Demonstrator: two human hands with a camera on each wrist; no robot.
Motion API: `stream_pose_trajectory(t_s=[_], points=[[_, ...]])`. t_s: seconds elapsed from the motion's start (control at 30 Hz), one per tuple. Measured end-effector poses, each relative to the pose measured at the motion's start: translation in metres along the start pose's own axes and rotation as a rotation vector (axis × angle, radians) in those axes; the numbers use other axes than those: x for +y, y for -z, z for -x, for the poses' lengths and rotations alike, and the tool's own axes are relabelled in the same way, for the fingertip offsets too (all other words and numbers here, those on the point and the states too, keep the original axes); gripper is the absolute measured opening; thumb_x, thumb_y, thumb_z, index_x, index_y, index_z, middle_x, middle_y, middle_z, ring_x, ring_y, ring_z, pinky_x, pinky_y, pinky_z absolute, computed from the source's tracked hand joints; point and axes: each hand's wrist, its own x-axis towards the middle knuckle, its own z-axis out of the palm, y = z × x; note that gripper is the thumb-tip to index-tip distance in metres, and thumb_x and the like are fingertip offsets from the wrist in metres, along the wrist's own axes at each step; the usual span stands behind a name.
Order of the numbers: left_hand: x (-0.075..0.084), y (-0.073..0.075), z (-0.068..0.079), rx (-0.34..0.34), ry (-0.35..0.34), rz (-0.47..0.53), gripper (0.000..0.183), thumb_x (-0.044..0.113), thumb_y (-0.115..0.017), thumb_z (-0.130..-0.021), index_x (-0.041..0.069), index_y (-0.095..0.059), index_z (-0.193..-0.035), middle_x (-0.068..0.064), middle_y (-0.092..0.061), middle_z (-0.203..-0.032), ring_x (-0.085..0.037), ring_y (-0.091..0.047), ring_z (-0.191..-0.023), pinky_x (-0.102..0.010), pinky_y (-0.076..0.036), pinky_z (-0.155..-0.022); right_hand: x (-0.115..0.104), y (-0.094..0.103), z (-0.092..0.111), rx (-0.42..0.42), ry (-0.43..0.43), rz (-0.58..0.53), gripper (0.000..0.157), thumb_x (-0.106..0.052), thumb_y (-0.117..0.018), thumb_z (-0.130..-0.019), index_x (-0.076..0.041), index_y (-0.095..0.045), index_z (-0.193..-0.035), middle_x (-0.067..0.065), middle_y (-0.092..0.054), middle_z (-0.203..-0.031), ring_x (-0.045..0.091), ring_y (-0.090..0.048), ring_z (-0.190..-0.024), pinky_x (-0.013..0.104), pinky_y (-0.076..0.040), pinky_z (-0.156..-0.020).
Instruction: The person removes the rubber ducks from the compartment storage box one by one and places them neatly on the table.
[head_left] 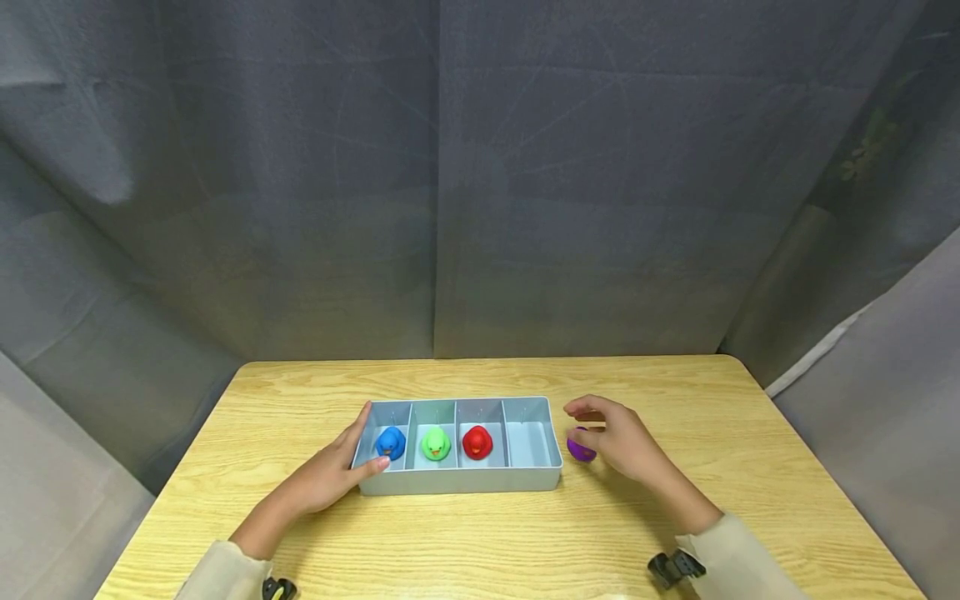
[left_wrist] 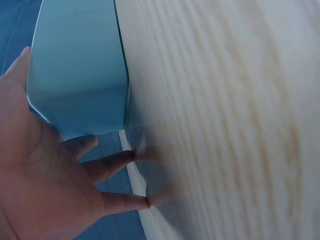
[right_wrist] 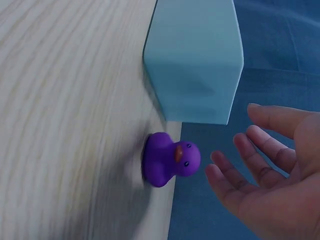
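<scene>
A pale grey-blue divided box [head_left: 461, 481] stands on the table, its compartments in a row. A blue rubber duck [head_left: 390, 442], a green rubber duck [head_left: 436, 444] and a red rubber duck [head_left: 477, 442] each occupy a compartment; the rightmost holds none. My left hand [head_left: 326, 472] grips the box's left end, thumb over the near rim and fingers along the end; other fingertips touch the table in the left wrist view. A purple rubber duck [right_wrist: 162, 160] sits on the table right of the box. Just above it, apart from it, hovers my right hand [right_wrist: 272, 167], fingers loosely bent and holding nothing.
The wooden table [head_left: 480, 542] extends in front of and around the box. Grey curtains [head_left: 438, 183] hang behind the table and along both sides. A dark strap-like device [head_left: 675, 568] sits at the right sleeve.
</scene>
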Motion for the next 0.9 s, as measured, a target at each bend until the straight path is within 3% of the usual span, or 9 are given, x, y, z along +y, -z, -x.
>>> stream_pose_trajectory(t_s=[0.4,0.9], points=[[-0.002,-0.001,-0.002,0.002,0.009,0.007,0.095,0.057,-0.055,-0.103,0.032,0.011,-0.165,-0.014,-0.004,-0.173,-0.046,-0.018,-0.154,-0.069,-0.023,-0.118,-0.017,-0.011,-0.005,0.009,0.040,-0.042,0.029,-0.003,-0.076,-0.092,0.000,-0.069,-0.120,0.018,-0.070,-0.122,0.039,-0.065,-0.117,0.056,-0.052,-0.101],[0.001,0.000,-0.001,0.002,0.010,-0.006,0.094,0.056,-0.055,-0.103,0.030,0.010,-0.166,-0.016,-0.005,-0.172,-0.047,-0.020,-0.153,-0.069,-0.024,-0.118,-0.034,-0.024,-0.010,-0.038,0.082,-0.119,0.028,-0.003,-0.076,-0.092,-0.004,-0.071,-0.119,0.014,-0.070,-0.123,0.044,-0.064,-0.119,0.051,-0.055,-0.098]])
